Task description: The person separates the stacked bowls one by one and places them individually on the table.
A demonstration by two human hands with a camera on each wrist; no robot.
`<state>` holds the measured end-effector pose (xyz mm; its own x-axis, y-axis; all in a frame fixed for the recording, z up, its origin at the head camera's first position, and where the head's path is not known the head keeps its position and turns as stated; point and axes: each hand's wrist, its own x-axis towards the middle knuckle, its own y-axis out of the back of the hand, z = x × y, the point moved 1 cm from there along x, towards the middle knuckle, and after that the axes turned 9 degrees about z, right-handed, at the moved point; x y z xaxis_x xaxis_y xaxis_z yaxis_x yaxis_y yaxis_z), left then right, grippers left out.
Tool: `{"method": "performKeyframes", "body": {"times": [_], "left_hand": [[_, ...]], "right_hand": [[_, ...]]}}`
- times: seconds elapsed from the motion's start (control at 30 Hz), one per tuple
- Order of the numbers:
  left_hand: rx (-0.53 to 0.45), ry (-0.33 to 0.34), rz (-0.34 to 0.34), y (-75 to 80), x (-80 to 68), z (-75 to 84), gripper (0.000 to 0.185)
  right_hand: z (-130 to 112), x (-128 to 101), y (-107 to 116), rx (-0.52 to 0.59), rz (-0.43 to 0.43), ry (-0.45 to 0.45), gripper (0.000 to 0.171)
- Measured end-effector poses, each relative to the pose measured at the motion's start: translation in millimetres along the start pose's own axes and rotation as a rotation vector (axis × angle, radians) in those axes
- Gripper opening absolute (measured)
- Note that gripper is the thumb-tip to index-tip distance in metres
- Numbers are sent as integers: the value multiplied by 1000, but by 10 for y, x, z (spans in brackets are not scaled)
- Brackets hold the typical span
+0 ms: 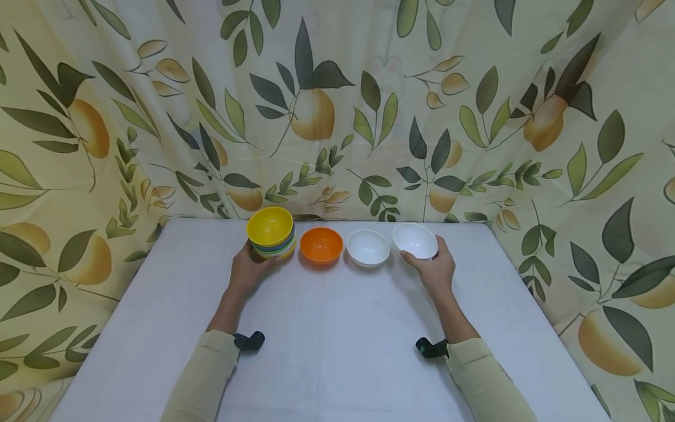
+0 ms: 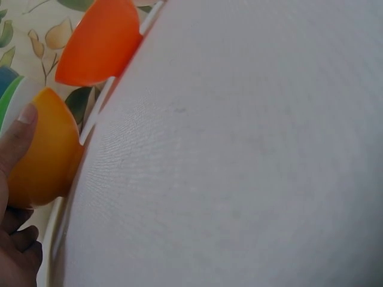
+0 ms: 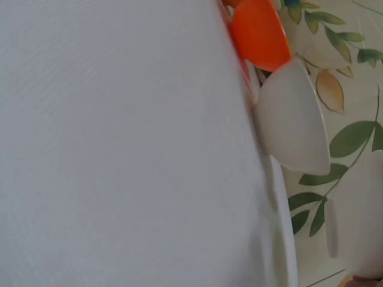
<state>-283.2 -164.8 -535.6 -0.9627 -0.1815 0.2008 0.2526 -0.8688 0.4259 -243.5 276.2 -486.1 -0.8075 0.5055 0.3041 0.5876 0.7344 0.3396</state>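
The left hand [image 1: 248, 271] holds the stack of bowls [image 1: 271, 234] at the far left of a row along the back edge of the surface [image 1: 337, 328]. Its grip is closed round the near side of the stack: in the left wrist view the thumb lies against the outer wall of the lowest, yellow-orange bowl [image 2: 45, 152], with the other fingers curled below it. The stack stands upright, a yellow bowl uppermost, with green and blue rims showing beneath it.

The right hand [image 1: 435, 266] holds a white bowl [image 1: 415, 240] at the right end of the row. The grip pinches the near rim, thumb on the left, fingers round the right side. This bowl is tilted, its opening turned toward the camera; whether its base touches the surface cannot be determined from the head view, and the right wrist view shows only an indistinct edge of it.

Between the two hands stand an orange bowl [image 1: 321, 244] and a second white bowl [image 1: 368, 247], both upright on the surface. The orange bowl sits just beside the stack; the second white bowl sits just beside the held one, apparently not touching.

Both forearms wear pale sleeves, each with a dark wrist-mounted device. A curtain [image 1: 337, 105] printed with leaves and fruit hangs behind and to both sides of the surface.
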Motion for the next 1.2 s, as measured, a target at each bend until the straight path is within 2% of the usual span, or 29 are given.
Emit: {"method": "performKeyframes", "body": {"times": [0.6, 0.87, 1.2], "left_hand": [[-4, -16, 8, -3, 40, -37, 96], [0, 11, -9, -9, 14, -42, 95], [1, 15, -9, -6, 18, -21, 92]], "right_hand": [[275, 28, -35, -63, -24, -72, 87], [331, -4, -45, -70, -39, -103, 90], [329, 3, -56, -66, -49, -143, 107]]}}
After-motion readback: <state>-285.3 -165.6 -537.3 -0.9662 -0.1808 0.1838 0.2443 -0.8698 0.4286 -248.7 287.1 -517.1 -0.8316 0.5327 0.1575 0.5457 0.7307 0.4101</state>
